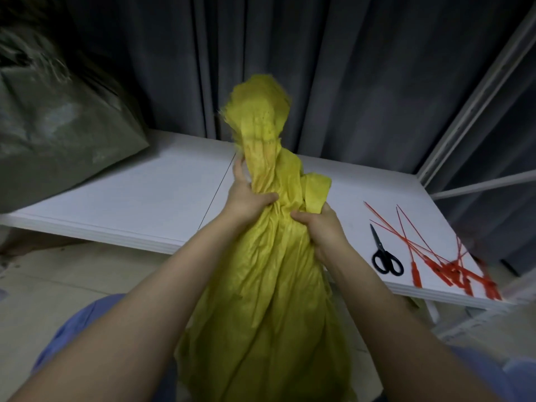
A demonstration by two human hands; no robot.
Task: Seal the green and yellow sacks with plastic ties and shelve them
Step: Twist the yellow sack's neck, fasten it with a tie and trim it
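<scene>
At the upper left of the frame I see a green sack (pixel 58 126) resting on the left end of the white counter (pixel 130 192); its surface is blurred. A dark grey curtain (pixel 348 68) hangs behind the counter across the top of the frame.

At centre, the yellow sack (pixel 269 285) stands upright in front of the counter edge. Its body fills the lower centre, and its gathered neck rises to the upper centre with the frayed mouth fanned out above. The left hand (pixel 246 195) has its grip closed round the left side of the neck, thumb across the front folds. The right hand (pixel 324 230), just beside it and slightly lower, has its grip closed on the right side of the neck, below a loose yellow flap.

At right, on the counter, black scissors (pixel 384 253) lie with blades together. Just right of them lies a loose heap of red plastic ties (pixel 452 265), tails pointing to the upper left. A white shelf frame (pixel 475 111) rises at the far right.
</scene>
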